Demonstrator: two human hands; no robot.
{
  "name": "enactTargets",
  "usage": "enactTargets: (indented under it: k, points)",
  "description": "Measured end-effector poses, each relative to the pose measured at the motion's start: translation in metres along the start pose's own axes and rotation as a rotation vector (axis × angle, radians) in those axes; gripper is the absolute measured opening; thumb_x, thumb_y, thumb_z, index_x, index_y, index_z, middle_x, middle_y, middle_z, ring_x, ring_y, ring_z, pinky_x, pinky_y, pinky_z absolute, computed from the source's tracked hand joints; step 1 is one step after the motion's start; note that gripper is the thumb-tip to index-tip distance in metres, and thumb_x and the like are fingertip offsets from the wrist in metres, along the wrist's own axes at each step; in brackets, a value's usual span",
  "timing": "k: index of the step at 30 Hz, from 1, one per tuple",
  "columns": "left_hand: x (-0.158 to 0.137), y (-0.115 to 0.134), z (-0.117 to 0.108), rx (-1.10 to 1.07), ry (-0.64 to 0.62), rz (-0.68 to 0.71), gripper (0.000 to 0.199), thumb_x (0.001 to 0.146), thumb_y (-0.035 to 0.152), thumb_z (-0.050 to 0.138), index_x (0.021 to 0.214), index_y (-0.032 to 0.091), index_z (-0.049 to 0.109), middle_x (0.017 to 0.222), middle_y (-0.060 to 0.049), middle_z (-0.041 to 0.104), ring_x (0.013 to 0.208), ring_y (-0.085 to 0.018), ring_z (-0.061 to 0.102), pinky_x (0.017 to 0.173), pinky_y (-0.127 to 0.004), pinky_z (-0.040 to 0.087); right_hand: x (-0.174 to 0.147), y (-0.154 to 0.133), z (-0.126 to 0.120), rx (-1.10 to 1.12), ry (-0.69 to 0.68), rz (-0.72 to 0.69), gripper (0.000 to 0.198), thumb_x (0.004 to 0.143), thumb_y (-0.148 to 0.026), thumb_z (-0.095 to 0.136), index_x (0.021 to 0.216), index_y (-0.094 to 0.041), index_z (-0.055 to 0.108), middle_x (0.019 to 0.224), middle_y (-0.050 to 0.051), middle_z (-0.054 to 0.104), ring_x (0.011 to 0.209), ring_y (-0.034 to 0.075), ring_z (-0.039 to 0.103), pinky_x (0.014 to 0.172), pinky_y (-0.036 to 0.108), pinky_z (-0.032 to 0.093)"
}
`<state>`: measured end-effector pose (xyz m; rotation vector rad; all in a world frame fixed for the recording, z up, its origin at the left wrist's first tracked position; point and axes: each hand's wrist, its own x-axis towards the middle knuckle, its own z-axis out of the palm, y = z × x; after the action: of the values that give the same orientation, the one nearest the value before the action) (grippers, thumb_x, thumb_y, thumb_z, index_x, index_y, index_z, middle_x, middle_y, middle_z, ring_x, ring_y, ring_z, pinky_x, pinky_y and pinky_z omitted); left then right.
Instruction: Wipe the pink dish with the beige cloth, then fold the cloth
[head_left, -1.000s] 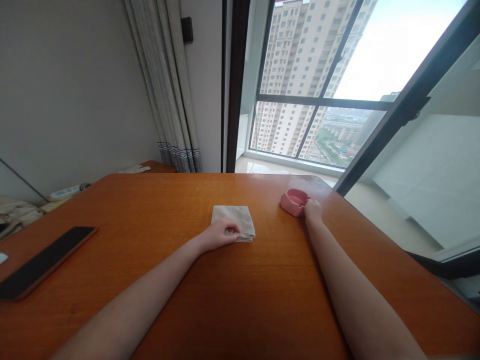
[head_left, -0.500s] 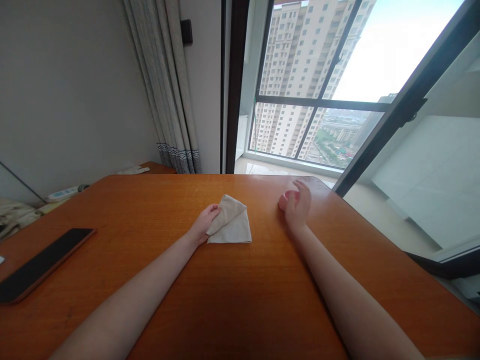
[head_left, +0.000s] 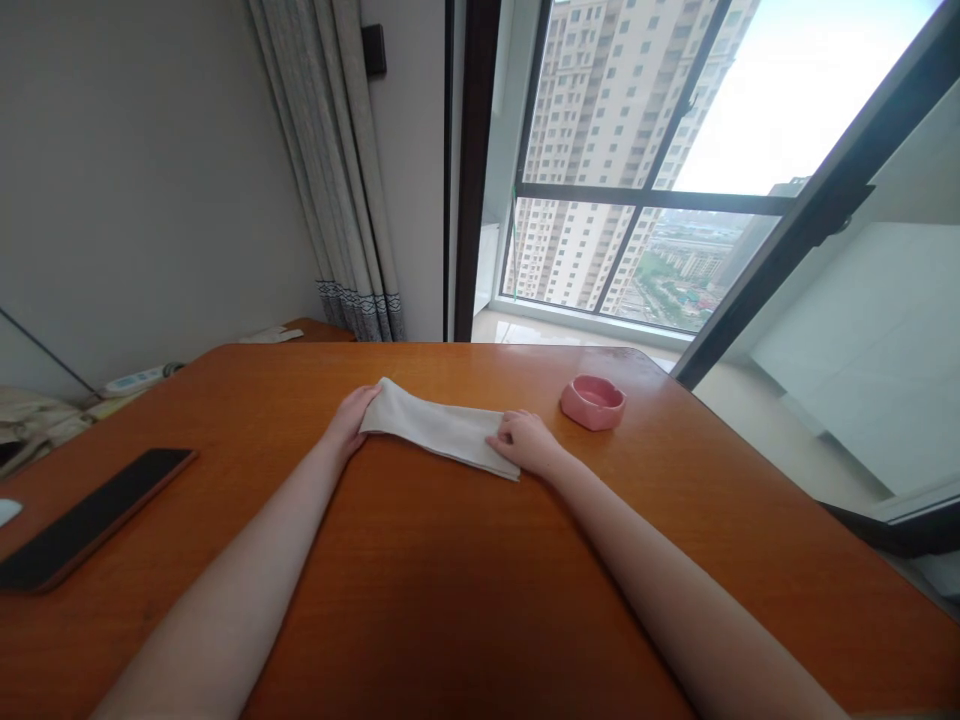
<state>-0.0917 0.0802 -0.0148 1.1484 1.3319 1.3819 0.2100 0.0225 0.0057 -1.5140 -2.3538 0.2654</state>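
Note:
A folded off-white cloth (head_left: 439, 425) stretches as a long strip between my hands, above or on the wooden table. My left hand (head_left: 351, 415) grips its left end, the thumb and fingers closed on the edge. At the other end, my right hand (head_left: 527, 442) pinches the cloth near its right corner, fingers curled. Beyond my right hand, to the right, a pink ashtray-like bowl (head_left: 592, 403) with an angular rim stands upright on the table, apart from both hands.
The brown wooden table (head_left: 450, 600) has its far edge near a window. A long black slab with a reddish edge (head_left: 97, 520) lies at the left, beside a partly visible white object (head_left: 7, 511). A grey curtain (head_left: 337, 180) hangs behind the table.
My right hand has left the pink bowl and moved left to grip the cloth. The cloth has gone from a bunched fold to a long strip, and my left hand has shifted left.

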Motion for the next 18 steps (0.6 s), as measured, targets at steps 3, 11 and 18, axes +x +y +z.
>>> enactTargets:
  k: [3,11,18]
  points:
    - [0.002,-0.001,-0.012,0.279,0.05,0.057,0.028,0.061,0.041,0.067,0.073,0.017,0.058,0.066,-0.001,0.058,0.064,-0.016,0.054,0.061,-0.026,0.039,0.001,0.017,0.001,-0.095,0.063,0.096,0.026,0.081,-0.036,0.057,0.062,-0.018,0.058,0.082,0.005,0.057,0.084,0.018,0.05,0.078,0.028,0.036]
    - [-0.014,0.001,0.002,1.096,-0.015,0.207,0.041,0.08,0.045,0.048,0.112,0.02,0.053,0.106,-0.01,0.065,0.093,-0.025,0.061,0.07,-0.029,0.041,0.003,0.012,0.012,-0.184,0.148,0.168,0.02,0.09,-0.023,0.043,0.098,-0.02,0.061,0.104,0.008,0.059,0.101,0.021,0.052,0.09,0.031,0.032]
    - [-0.006,-0.003,-0.002,1.024,-0.01,0.215,0.022,0.082,0.041,0.044,0.092,0.022,0.05,0.088,-0.004,0.064,0.077,-0.019,0.059,0.062,-0.026,0.038,-0.003,0.003,0.006,-0.233,0.182,0.295,0.033,0.087,-0.037,0.048,0.113,-0.019,0.055,0.115,0.012,0.056,0.106,0.026,0.051,0.088,0.035,0.035]
